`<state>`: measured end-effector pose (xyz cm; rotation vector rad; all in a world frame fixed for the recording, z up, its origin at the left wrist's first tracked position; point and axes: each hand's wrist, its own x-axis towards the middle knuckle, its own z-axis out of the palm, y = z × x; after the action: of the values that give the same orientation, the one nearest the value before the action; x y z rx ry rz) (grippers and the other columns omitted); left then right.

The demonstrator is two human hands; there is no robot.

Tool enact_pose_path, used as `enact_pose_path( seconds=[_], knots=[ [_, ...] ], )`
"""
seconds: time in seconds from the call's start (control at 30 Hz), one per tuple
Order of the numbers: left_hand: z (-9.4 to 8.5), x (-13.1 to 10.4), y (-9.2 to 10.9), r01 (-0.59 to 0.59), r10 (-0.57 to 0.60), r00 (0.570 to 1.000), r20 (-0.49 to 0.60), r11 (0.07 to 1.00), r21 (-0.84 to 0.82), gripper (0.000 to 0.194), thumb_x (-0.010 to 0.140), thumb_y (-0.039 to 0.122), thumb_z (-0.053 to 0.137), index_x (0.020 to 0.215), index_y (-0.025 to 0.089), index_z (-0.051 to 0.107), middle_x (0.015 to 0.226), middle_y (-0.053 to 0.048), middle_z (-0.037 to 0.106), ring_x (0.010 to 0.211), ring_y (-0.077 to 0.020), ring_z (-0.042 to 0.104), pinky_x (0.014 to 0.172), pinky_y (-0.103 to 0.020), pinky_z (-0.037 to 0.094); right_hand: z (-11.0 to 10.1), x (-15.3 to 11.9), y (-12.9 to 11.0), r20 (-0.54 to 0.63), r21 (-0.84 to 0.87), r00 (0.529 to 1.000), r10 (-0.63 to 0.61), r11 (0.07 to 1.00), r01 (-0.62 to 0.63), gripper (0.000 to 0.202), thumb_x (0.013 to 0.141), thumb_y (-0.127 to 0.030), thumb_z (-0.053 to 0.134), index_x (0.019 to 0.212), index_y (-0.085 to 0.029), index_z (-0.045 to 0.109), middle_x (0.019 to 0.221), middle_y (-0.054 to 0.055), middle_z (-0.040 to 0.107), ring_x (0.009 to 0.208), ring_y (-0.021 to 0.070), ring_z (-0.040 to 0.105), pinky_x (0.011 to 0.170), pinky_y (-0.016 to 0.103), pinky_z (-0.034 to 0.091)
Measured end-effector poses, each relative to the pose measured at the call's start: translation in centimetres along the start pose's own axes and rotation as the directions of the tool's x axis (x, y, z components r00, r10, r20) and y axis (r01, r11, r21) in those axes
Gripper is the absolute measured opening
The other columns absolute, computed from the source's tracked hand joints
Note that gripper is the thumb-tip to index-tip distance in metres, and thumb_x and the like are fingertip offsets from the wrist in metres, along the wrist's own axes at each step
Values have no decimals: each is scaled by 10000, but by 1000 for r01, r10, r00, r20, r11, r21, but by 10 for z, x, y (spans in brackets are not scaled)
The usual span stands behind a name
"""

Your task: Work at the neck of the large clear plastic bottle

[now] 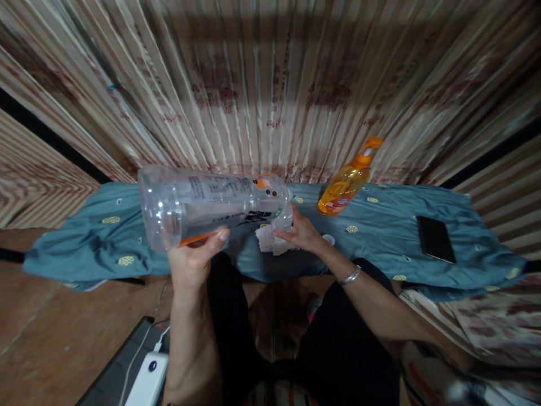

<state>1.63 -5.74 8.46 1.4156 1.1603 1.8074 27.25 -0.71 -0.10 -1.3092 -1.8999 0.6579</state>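
Observation:
A large clear plastic bottle (211, 197) with a printed label lies sideways in the air above the cloth-covered table. My left hand (196, 254) grips it from below near its wide left end, thumb along the side. At the bottle's narrower right end, my right hand (298, 228) is closed on a crumpled white tissue (273, 239), which hangs just below that end. The fingertips are partly hidden by the tissue and bottle. A small white round piece (328, 240) rests on the cloth beside my right wrist.
An orange pump bottle (344, 183) of yellow liquid stands right of my hands. Farther right, a dark flat phone-like object (435, 239) lies on the teal patterned cloth (380, 225). A pleated curtain (262, 84) rises behind. A white power bank (147, 378) with a cable sits at lower left.

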Motion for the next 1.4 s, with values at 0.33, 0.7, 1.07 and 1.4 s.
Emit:
enact_pose_path(
  seconds=[0.33, 0.7, 1.07, 1.4],
  knots=[
    [-1, 0, 1, 18, -18, 1000, 8, 1000, -21, 432, 622, 399, 855, 964, 171, 725, 818, -38, 724, 751, -228, 726, 810, -392, 619, -2, -1, -2, 25, 12, 999, 24, 1000, -24, 987, 733, -484, 800, 1534, -205, 295, 1358, 134, 636, 1183, 326, 661, 1031, 477, 509],
    [4, 3, 3, 11, -10, 1000, 10, 998, -58, 449, 568, 434, 873, 869, 151, 694, 803, -51, 723, 704, -234, 724, 728, -396, 630, -3, -2, -1, 26, 1, 999, 19, 1000, -20, 1011, 733, -494, 799, 1539, -194, 267, 1413, 150, 599, 1231, 346, 635, 1048, 500, 497],
    [6, 2, 8, -32, 32, 999, -3, 998, -47, 505, 579, 374, 895, 989, 154, 700, 785, -33, 719, 688, -217, 722, 713, -363, 626, -1, -1, -1, 4, -25, 999, 41, 999, -41, 1013, 717, -476, 813, 1535, -184, 290, 1368, 157, 630, 1193, 349, 658, 1013, 499, 525],
    [7, 5, 8, -18, 18, 1000, 23, 1000, -16, 566, 554, 434, 903, 1002, 156, 697, 782, -38, 720, 651, -220, 715, 680, -348, 617, -4, -1, -4, -6, -32, 1000, 27, 999, -27, 978, 719, -444, 816, 1529, -192, 329, 1378, 137, 634, 1208, 354, 655, 1030, 506, 527]
  ],
)
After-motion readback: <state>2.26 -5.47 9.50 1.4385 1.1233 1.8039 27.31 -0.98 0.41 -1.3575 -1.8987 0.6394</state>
